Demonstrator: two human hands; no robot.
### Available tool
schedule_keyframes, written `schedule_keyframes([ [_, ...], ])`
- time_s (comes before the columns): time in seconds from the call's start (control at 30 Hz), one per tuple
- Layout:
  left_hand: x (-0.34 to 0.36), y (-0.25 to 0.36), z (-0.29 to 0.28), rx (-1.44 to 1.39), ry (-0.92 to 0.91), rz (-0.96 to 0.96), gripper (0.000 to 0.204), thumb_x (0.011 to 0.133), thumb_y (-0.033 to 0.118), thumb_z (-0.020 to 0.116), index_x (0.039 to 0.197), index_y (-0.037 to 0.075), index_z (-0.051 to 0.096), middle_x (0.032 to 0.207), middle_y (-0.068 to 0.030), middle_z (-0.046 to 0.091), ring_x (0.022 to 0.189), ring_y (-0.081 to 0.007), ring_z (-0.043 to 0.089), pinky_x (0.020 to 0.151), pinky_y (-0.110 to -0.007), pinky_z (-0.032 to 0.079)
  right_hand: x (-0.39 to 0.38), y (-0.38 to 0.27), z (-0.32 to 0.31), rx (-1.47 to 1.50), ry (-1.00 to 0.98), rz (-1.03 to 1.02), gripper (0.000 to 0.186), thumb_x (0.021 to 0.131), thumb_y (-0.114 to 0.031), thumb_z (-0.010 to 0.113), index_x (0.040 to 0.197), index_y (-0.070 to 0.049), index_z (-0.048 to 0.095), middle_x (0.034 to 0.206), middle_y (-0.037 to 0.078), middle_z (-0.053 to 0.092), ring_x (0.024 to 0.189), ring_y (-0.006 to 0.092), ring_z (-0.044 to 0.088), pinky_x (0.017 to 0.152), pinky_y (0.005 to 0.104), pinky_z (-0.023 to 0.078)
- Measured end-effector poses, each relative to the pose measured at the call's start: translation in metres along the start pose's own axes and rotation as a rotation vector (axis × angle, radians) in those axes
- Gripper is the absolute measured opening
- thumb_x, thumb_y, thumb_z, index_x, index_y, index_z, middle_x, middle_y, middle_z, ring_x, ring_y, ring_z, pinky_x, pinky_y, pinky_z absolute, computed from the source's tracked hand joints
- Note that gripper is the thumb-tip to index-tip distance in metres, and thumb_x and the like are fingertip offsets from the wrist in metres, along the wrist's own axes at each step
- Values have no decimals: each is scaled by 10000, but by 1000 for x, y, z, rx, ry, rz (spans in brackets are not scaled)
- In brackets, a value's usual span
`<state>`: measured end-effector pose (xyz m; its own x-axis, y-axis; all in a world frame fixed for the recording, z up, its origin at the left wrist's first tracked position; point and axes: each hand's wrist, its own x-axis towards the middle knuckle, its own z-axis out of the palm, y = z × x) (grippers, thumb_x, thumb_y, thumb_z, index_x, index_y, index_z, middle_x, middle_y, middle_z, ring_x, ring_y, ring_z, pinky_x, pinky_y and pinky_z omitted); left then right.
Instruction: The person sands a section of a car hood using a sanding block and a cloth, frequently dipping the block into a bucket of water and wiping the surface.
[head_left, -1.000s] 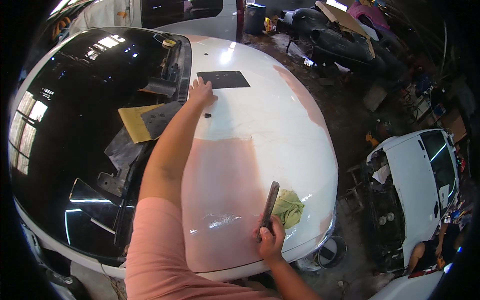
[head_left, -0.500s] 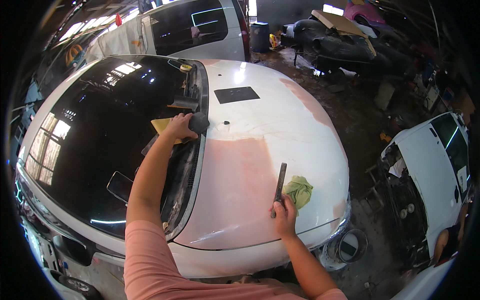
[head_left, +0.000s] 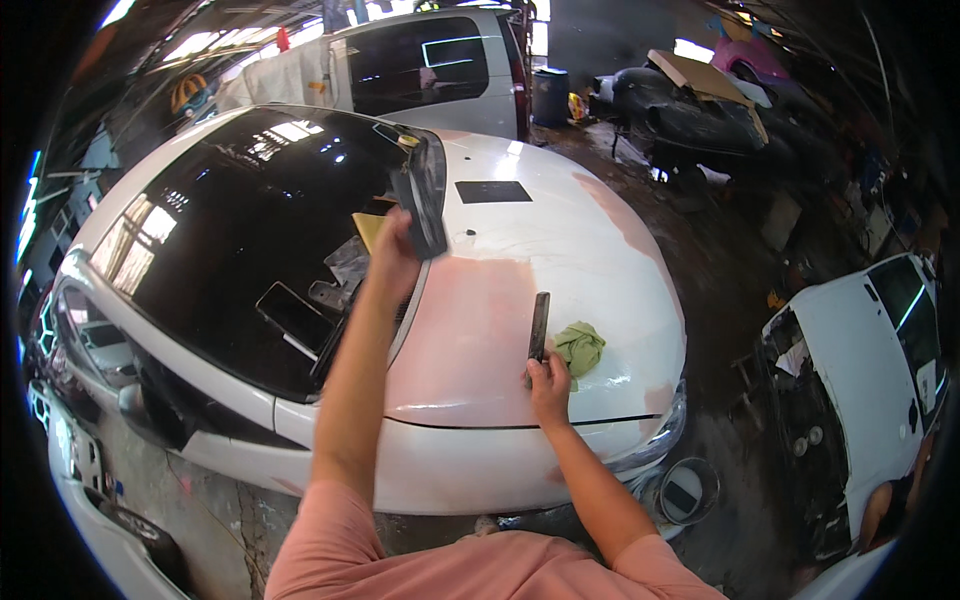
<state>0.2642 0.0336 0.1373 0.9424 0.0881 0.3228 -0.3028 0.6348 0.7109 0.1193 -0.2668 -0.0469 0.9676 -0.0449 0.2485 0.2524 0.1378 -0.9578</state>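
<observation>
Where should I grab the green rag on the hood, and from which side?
Pinch the green rag at its raised, crumpled top, coming from above and its far right side. It lies bunched on the car hood, and the right hand with the long dark sanding block crowds its left edge.

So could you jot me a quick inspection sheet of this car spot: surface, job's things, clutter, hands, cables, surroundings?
Surface: white car hood, pink sanded patch in the middle.
Job's things: long dark block on the hood; dark sheet at the windshield edge.
Clutter: green rag, black square, yellow paper.
Hands: left hand on the dark sheet; right hand grips the block's near end.
Cables: nothing seen.
Surroundings: van behind, white car at right, dirty floor.
</observation>
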Motion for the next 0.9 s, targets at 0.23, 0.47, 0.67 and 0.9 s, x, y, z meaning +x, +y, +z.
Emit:
schedule_keyframes([
  [0.23,-251,-137,122,-407,153,-286,485,1068,341,596,1410,-3,602,1358,-164,719,1241,-322,708,1097,-511,559,-105,-52,-124,202,-21,151,333,1045,-163,617,1341,-16,575,964,-9,574,780,79,541,693,259,472],
  [0.47,-382,-257,170,-229,314,-760,424,1075,284,605,1384,-4,626,1302,-164,737,1164,-322,734,1040,-499,591,-173,-70,-247,-59,84,354,208,1023,-153,766,1137,-68,615,859,-49,573,774,70,540,731,241,451],
  [0.67,-431,-288,215,-10,137,-984,441,1062,241,653,1425,-3,601,1333,-164,722,1179,-291,732,1038,-472,600,-202,-72,-294,-47,189,374,373,1003,-274,802,1187,27,681,1013,35,687,933,128,610,870,315,512],
  [0.9,-423,-284,231,162,-47,-802,326,1080,241,674,1367,86,663,1174,4,741,948,-36,643,685,-218,484,-215,-86,-329,-104,171,466,399,968,-263,816,1180,53,696,1021,33,700,944,137,610,868,321,506],
])
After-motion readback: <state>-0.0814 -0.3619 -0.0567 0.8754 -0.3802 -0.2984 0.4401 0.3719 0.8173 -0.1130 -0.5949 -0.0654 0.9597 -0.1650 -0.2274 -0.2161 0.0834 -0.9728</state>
